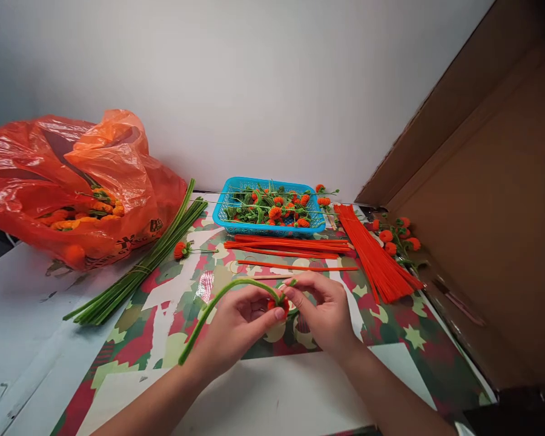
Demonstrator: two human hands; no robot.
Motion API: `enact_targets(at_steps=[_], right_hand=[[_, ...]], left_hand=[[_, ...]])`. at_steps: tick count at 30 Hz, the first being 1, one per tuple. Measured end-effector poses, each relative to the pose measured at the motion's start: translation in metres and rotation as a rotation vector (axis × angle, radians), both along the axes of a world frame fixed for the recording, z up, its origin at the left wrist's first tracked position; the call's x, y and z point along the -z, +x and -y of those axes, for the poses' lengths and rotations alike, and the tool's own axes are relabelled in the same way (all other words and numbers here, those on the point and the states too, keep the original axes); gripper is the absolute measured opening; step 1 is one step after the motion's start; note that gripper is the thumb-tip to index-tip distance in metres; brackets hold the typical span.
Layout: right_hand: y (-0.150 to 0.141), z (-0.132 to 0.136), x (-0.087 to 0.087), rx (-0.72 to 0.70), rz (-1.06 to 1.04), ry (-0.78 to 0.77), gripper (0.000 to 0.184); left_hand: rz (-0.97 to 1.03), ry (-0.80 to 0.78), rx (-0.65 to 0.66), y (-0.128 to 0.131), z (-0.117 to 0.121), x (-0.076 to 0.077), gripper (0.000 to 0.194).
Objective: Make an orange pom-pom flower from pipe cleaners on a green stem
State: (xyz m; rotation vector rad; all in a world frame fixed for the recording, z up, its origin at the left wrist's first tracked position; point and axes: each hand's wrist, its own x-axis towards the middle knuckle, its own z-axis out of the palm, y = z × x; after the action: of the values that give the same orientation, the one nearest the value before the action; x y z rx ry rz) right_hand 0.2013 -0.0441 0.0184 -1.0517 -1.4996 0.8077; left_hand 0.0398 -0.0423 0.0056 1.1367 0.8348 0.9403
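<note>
My left hand (243, 321) pinches a small orange pipe-cleaner pumpkin (272, 304) between thumb and fingers. A green pipe cleaner (218, 298) runs from the pumpkin's top and arches left over my left wrist. At the pumpkin, my right hand (324, 306) holds the short end of that green pipe cleaner between thumb and forefinger. Both hands are close together above the camouflage-patterned table cover. Just beyond them lie a thin wooden stick (266, 277) and a single orange pipe cleaner (300, 266). My fingers hide part of the pumpkin.
Behind stands a blue basket (272, 230) of green pieces and orange pumpkins. Green pipe cleaners (140, 266) lie bundled left, beside a red plastic bag (131, 163). Orange pipe cleaners (375, 254) and more pumpkins (390, 248) lie right, near a cardboard wall (485, 200). One finished-looking pumpkin (180, 250) lies left.
</note>
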Motion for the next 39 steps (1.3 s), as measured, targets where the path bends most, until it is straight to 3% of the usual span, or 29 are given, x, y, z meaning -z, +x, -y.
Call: enact_targets(at_steps=[7, 15, 19, 23, 27, 32, 39], right_hand=[[0.006, 0.001, -0.001, -0.147, -0.018, 0.005, 0.005], [0.006, 0.0, 0.001, -0.257, -0.012, 0.115, 0.007], [0.014, -0.005, -0.003, -0.342, 0.108, 0.124, 0.013], [0.025, -0.008, -0.009, -0.287, 0.384, 0.23, 0.032], [0.028, -0.009, -0.012, -0.289, 0.664, 0.44, 0.02], [0.026, -0.013, -0.006, -0.268, 0.632, 0.509, 0.012], [0.022, -0.012, 0.0, -0.252, 0.596, 0.597, 0.021]], left_hand=[[-0.061, 0.008, -0.129, -0.003, -0.005, 0.0, 0.019], [-0.043, -0.028, -0.085, -0.003, -0.004, -0.005, 0.022], [0.046, -0.041, -0.007, -0.004, -0.004, -0.004, 0.022], [0.125, -0.14, 0.104, -0.005, -0.006, 0.0, 0.026], [0.134, -0.216, 0.207, -0.011, -0.01, 0.0, 0.024], [0.189, -0.236, 0.186, -0.016, -0.012, -0.004, 0.029], [0.141, -0.295, 0.144, -0.011, -0.013, 0.003, 0.034]])
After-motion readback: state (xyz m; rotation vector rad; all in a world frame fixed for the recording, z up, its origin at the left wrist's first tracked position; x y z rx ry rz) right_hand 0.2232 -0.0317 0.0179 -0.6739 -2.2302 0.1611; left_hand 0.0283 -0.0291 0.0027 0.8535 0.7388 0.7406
